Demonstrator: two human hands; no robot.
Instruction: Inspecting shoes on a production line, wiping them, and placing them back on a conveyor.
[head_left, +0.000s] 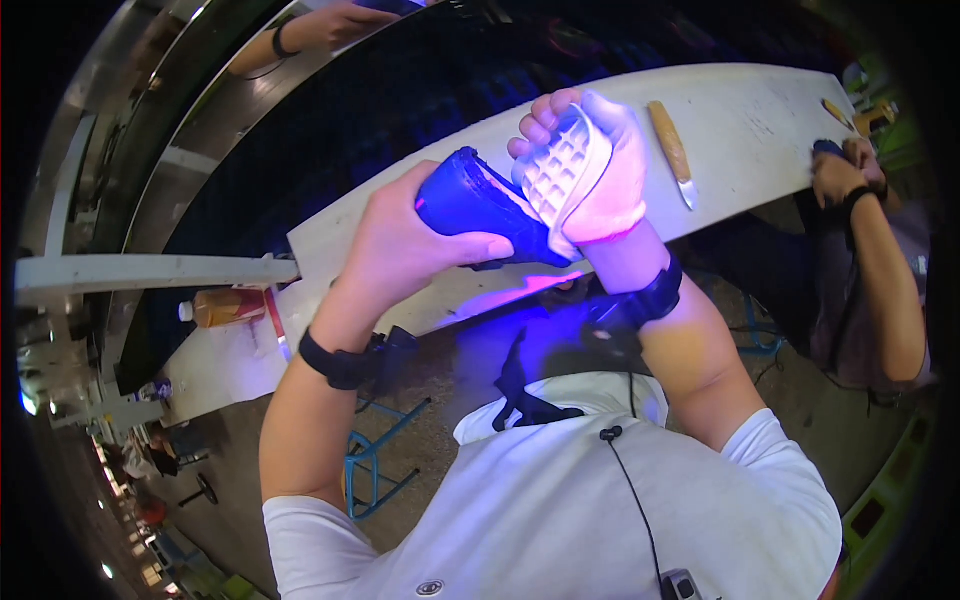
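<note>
My left hand (415,230) is wrapped round a dark blue shoe upper (465,205), its thumb pressed along the near side. The upper's underside edge is turned toward my right hand. In my right hand (615,165) is a white shoe sole (560,180), its gridded inner face tilted toward the upper. Fingers curl over the sole's far edge. At the near end the sole meets the upper; whether they are joined there I cannot tell. Strong violet light falls on both hands and the shoe parts.
A wooden-handled knife (672,150) lies on the white bench (740,110) right of my hands. Left, a bottle (225,308) lies near a metal bar (150,272). A co-worker's hands (845,175) are at the right; another person's hand (325,28) reaches in far left. A blue stool (372,465) stands below.
</note>
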